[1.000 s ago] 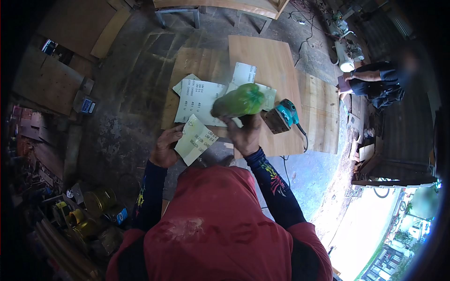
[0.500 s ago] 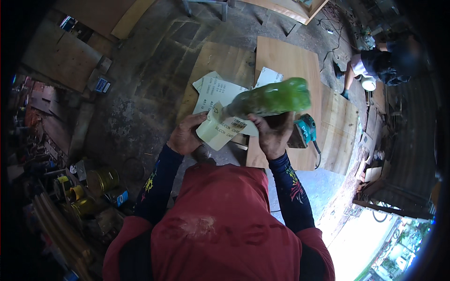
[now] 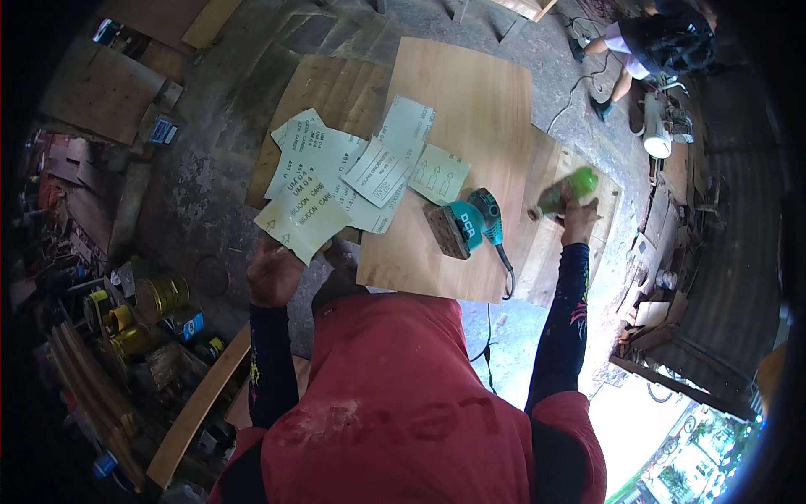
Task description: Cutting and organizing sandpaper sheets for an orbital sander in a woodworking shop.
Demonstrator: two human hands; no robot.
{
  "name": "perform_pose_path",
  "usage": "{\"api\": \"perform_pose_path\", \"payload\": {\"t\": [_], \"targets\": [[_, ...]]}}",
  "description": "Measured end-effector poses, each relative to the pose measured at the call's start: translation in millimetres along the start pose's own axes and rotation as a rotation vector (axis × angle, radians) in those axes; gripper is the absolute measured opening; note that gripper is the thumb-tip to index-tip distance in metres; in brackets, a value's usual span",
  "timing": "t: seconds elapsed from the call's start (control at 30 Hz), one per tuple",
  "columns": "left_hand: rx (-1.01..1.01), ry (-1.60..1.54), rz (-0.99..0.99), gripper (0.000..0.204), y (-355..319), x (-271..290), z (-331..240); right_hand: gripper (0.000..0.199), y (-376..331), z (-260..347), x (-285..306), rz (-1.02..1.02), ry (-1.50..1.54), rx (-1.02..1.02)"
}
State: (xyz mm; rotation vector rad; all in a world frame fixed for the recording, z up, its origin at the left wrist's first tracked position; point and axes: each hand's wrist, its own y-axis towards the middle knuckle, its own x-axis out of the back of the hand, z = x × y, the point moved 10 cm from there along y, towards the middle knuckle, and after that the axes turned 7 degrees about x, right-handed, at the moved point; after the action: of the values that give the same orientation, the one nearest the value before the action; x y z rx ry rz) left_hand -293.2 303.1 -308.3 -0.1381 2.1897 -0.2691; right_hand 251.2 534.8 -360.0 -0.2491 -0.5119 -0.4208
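Note:
My left hand [image 3: 275, 273] is closed on the lower edge of a pale yellowish sandpaper sheet [image 3: 304, 225], printed side up; its fingers are partly under the paper. More sandpaper sheets [image 3: 403, 130] lie spread over the wooden boards beyond it. My right hand [image 3: 579, 220] reaches out to the right and grips a green plastic bottle [image 3: 576, 183], which is tilted over the right-hand board. Whether the bottle touches the wood I cannot tell. Between my hands, a teal and black power sander [image 3: 466, 225] rests on the middle board [image 3: 478, 109], its sanding pad facing left.
A co-worker [image 3: 663, 42] is at the far right, near a white tank [image 3: 657, 126]. Paint cans [image 3: 161, 294] and timber pieces [image 3: 201, 403] crowd the lower left. The sander's cord [image 3: 509, 281] runs off the board's near edge. Plywood sheets [image 3: 96, 92] lie at the far left.
My right hand has carried the green bottle away from the sheets, out to the right-hand board. My left hand has moved left and down with its sandpaper sheet. The whole view has shifted.

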Motion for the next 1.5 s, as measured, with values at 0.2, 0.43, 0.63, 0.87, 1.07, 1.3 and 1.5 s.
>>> {"api": "perform_pose_path", "payload": {"t": [0.2,0.43,0.63,0.87,1.07,1.3,1.5], "targets": [[-0.008,-0.021,-0.081,0.071,7.6,16.4,13.0,0.062,51.8,-66.7,4.4,0.103,-0.603,0.328],[0.026,-0.056,-0.069,0.068,26.1,-1.0,4.3,0.038,-1.7,62.8,-94.3,0.233,-0.955,0.649],[0.044,-0.014,-0.076,0.068,14.2,21.5,-38.3,0.039,-53.8,71.4,-238.0,0.871,-0.619,0.65],[-0.042,-0.051,-0.144,0.056,-44.2,174.6,-128.0,0.007,-104.4,235.3,-116.5,-0.083,-0.19,1.132],[0.024,-0.152,-0.235,0.052,-65.2,312.6,-226.1,0.018,-248.2,325.6,-170.1,-0.335,-0.23,1.342],[0.036,-0.113,-0.113,0.049,-20.7,356.2,-372.0,0.016,-193.9,221.6,-282.6,-0.002,0.501,0.115],[0.031,-0.198,-0.092,0.046,72.6,452.2,-443.9,0.022,-156.9,315.6,-365.8,0.091,0.619,0.209]]}}
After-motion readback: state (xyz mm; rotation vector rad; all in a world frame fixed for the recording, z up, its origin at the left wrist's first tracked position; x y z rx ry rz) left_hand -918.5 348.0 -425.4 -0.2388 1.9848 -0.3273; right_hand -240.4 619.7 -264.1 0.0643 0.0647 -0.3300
